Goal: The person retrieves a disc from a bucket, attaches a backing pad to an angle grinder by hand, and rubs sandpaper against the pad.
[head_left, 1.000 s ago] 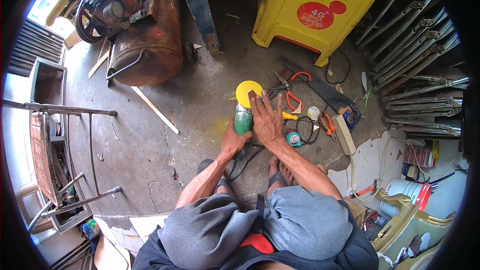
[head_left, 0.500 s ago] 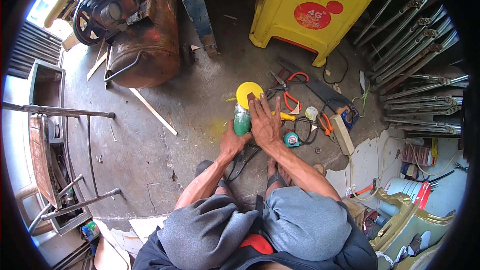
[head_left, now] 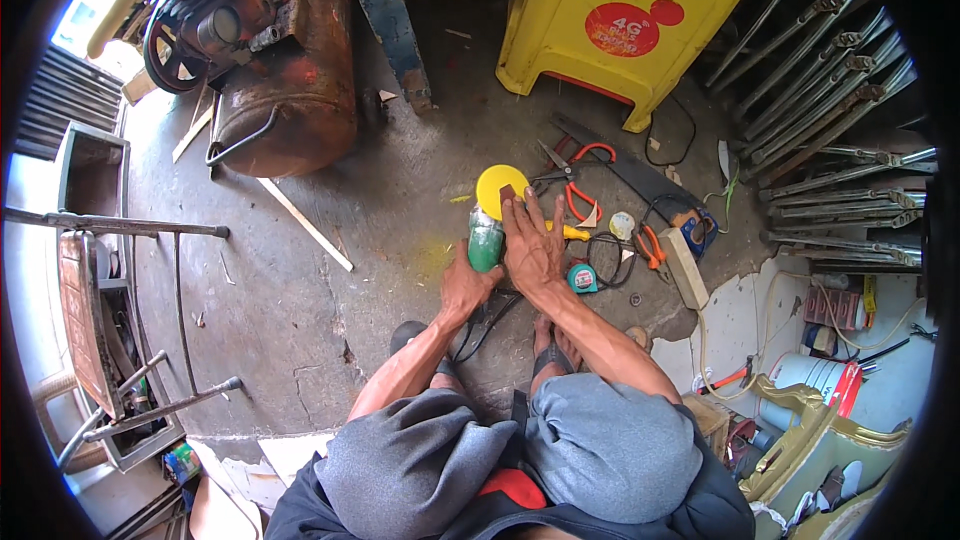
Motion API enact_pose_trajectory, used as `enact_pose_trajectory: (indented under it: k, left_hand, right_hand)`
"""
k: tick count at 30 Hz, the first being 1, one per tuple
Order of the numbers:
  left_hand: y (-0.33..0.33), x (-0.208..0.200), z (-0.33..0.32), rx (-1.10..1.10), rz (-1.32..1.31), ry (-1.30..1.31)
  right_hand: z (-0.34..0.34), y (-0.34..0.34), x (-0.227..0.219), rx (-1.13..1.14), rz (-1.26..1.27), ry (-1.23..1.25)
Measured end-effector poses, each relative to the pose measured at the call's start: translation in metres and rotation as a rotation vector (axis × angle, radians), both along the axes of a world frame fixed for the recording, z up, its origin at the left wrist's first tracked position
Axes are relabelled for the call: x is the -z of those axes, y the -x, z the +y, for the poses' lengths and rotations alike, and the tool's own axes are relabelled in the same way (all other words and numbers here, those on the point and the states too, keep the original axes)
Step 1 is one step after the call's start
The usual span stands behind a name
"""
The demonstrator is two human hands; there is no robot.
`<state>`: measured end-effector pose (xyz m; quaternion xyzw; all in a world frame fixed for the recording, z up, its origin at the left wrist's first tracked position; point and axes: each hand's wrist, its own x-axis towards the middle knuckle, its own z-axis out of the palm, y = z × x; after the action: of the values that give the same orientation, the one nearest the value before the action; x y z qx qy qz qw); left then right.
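A green angle grinder [head_left: 486, 244] with a round yellow disc [head_left: 497, 183] on its far end is upright on the floor in front of my feet. My left hand [head_left: 466, 283] wraps round the grinder's green body from the left. On the right side, my right hand [head_left: 533, 245] has its fingers together, their tips pressing a small brown piece [head_left: 513, 192] on the disc's face. What the piece is made of I cannot make out. The thumb side of my right hand hides part of the grinder. Yellow dust marks the floor left of it.
Right of my hands lie scissors [head_left: 570, 178], a hand saw [head_left: 630, 172], orange-handled pliers [head_left: 652, 248], a teal tape measure [head_left: 582, 278] and a wooden block [head_left: 684, 270]. A rusty compressor [head_left: 290, 110] stands far left, a yellow plastic stool [head_left: 620, 20] far right. Metal frames [head_left: 840, 90] line the right.
The yellow disc and the brown piece have shifted very slightly right in the view. Both hands keep the same grip and nearly the same place.
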<state>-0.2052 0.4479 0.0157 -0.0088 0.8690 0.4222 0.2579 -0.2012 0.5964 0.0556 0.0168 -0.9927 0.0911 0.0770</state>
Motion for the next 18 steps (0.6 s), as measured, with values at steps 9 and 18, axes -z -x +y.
enact_pose_trajectory:
  k: [9, 18]
  left_hand:
    - [0.0000, -0.0057, 0.0014, 0.004, -0.039, 0.025]
    - [-0.0015, -0.0031, 0.0019, -0.004, -0.005, -0.008]
  right_hand:
    - [-0.0018, -0.0006, 0.0012, 0.006, 0.011, 0.016]
    - [-0.0048, -0.0035, 0.0002, -0.012, -0.007, -0.011]
